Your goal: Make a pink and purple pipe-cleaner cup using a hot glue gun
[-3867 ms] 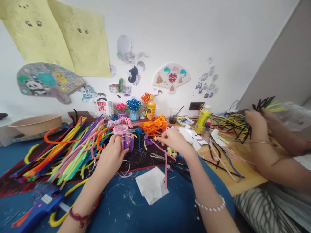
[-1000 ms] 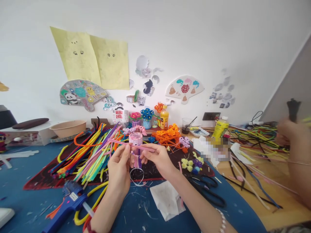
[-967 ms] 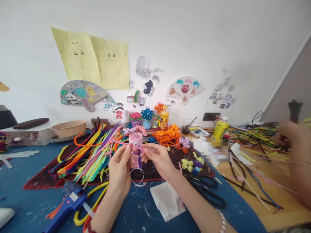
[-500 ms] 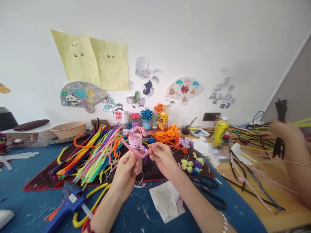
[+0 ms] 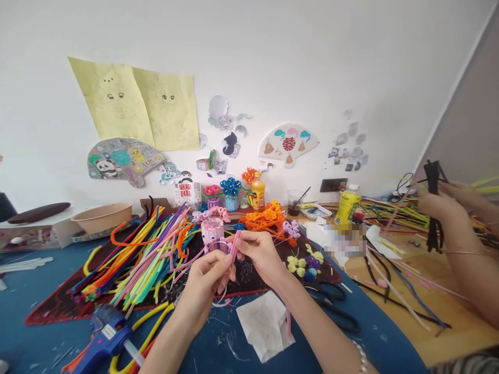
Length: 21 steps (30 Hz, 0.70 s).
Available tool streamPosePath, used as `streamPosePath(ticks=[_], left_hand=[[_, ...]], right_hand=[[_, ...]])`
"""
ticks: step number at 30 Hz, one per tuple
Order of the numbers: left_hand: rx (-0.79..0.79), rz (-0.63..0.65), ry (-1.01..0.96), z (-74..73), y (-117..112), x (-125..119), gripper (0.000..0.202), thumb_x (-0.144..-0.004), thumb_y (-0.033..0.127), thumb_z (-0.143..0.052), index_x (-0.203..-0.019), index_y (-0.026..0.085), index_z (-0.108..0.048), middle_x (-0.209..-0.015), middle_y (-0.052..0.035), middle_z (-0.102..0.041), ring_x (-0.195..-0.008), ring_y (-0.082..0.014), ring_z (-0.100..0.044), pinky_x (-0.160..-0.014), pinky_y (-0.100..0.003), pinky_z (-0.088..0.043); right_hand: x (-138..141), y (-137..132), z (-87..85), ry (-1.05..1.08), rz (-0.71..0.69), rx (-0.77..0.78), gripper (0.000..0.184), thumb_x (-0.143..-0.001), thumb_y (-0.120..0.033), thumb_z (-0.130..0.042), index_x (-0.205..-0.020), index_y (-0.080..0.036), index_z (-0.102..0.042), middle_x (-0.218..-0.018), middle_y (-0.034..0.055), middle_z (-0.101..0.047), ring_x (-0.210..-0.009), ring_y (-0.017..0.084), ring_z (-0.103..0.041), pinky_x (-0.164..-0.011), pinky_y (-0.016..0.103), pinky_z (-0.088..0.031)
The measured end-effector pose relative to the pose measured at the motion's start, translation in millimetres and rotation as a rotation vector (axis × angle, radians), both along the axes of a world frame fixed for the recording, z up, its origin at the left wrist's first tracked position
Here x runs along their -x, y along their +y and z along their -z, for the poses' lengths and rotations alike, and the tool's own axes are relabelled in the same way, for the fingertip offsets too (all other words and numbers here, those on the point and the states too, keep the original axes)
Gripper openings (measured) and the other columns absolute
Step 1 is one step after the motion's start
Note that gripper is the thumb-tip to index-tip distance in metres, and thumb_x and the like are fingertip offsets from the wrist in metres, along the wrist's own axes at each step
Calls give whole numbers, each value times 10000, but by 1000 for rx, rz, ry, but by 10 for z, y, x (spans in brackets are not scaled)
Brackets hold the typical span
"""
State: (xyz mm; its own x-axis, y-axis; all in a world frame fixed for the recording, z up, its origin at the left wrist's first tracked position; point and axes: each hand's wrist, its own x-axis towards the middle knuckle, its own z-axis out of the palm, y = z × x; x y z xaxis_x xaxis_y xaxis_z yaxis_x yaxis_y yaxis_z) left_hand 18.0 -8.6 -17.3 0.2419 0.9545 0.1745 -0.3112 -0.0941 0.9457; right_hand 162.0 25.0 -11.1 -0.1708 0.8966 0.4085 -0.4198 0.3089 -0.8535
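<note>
My left hand (image 5: pixel 208 275) and my right hand (image 5: pixel 259 253) are both closed on one pink pipe cleaner (image 5: pixel 234 248), bent into a loop between them above the blue table. Just behind the hands stands a small pink and purple pipe-cleaner basket (image 5: pixel 212 229) on the dark mat. A big heap of coloured pipe cleaners (image 5: pixel 140 249) lies to the left of my left hand.
A blue glue gun (image 5: pixel 102 337) lies front left, a white tissue (image 5: pixel 264 323) under my right forearm, black scissors (image 5: pixel 338 306) to its right. Small pom-pom flowers (image 5: pixel 302 264) and orange shapes (image 5: pixel 265 217) lie behind. At the right another person's hands (image 5: pixel 440 205) hold black pipe cleaners.
The pink pipe cleaner, straight between my hands a second ago, is now bent into a loop with my hands closer together. The person at right raised the black bundle.
</note>
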Motion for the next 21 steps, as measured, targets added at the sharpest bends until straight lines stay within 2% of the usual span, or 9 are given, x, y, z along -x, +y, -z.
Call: streamPosePath(ticks=[6, 11, 14, 16, 18, 21], left_hand=[[25, -26, 0, -39, -13, 1, 405, -714, 451, -787, -577, 142, -564, -514, 23, -518, -438, -42, -311, -415, -175, -217], [73, -60, 8, -73, -15, -10, 436, -662, 462, -811, -558, 142, -534, -503, 29, -512, -412, -30, -303, -396, -165, -199], [57, -135, 33, -71, 0, -24, 424, -690, 498, -776, -609, 152, -545, -511, 31, -530, -389, -35, -298, -382, -168, -198], [-36, -249, 105, -64, 5, -20, 363, -732, 503, -742, -746, 171, -594, -535, 23, -578, -391, -57, -339, -390, -173, -230], [-219, -414, 257, -52, 6, 3, 304, -761, 454, -735, -889, 196, -637, -601, 4, -642, -432, -89, -428, -439, -190, -319], [-535, -631, 530, -18, 12, 62, 193, -751, 341, -768, -902, 230, -727, -757, -36, -726, -551, -135, -565, -606, -232, -437]], right_hand=[[-17, -4, -15, -48, -18, 8, 319, -681, -482, -822, -767, -176, -804, -640, 27, -644, -519, 95, -463, -514, 232, -398], [-15, -9, -31, -64, 7, 20, 330, -671, -491, -822, -740, -169, -792, -570, 9, -611, -507, 101, -483, -507, 234, -402], [1, -19, -43, -37, 44, 36, 322, -655, -468, -836, -687, -154, -771, -573, 14, -619, -504, 106, -503, -502, 239, -406], [25, -29, -44, -10, 90, 52, 317, -650, -456, -837, -640, -152, -748, -568, 15, -618, -504, 109, -511, -501, 241, -406], [56, -38, -34, 13, 131, 66, 318, -657, -450, -830, -605, -153, -728, -561, 15, -616, -503, 111, -514, -500, 242, -404], [104, -43, -3, 39, 175, 91, 319, -665, -448, -819, -599, -152, -724, -563, 24, -625, -502, 120, -523, -498, 251, -411]])
